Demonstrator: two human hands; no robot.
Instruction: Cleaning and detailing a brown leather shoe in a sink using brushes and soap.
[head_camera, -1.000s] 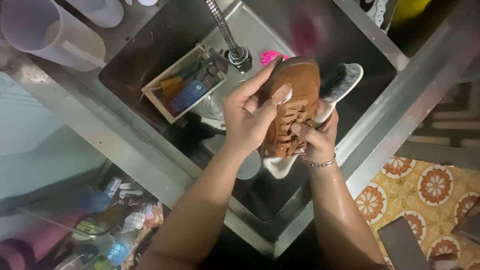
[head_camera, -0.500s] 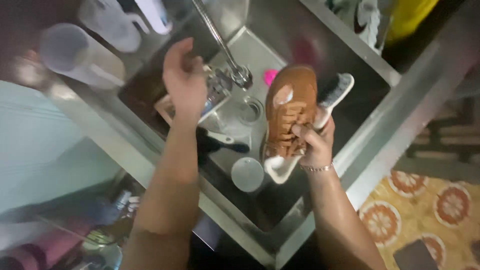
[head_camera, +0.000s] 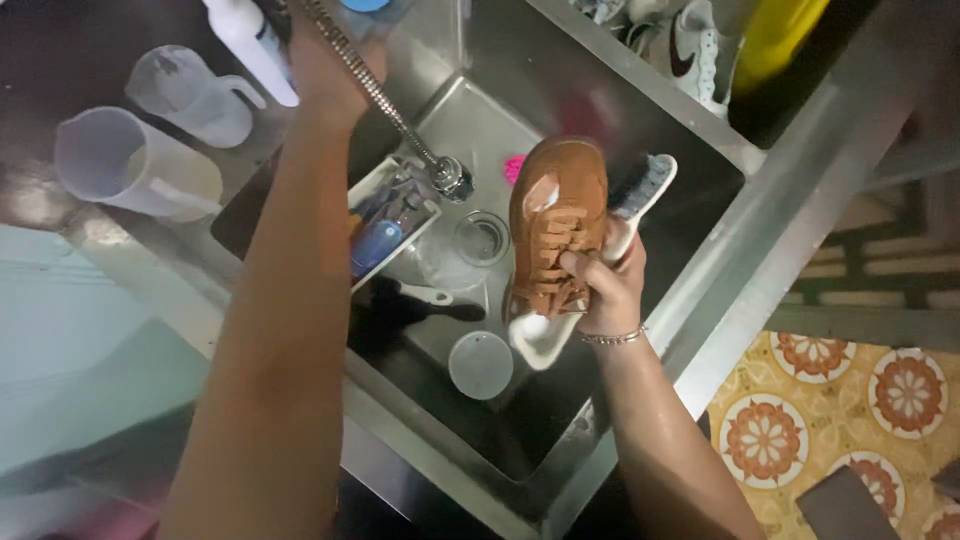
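Head view: right hand (head_camera: 605, 285) grips brown shoe (head_camera: 555, 220).

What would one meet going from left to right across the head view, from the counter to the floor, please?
Clear measuring jug → left hand raised at the hose → small tray of bottles → brown shoe → right hand holding shoe and brush → patterned floor tiles.
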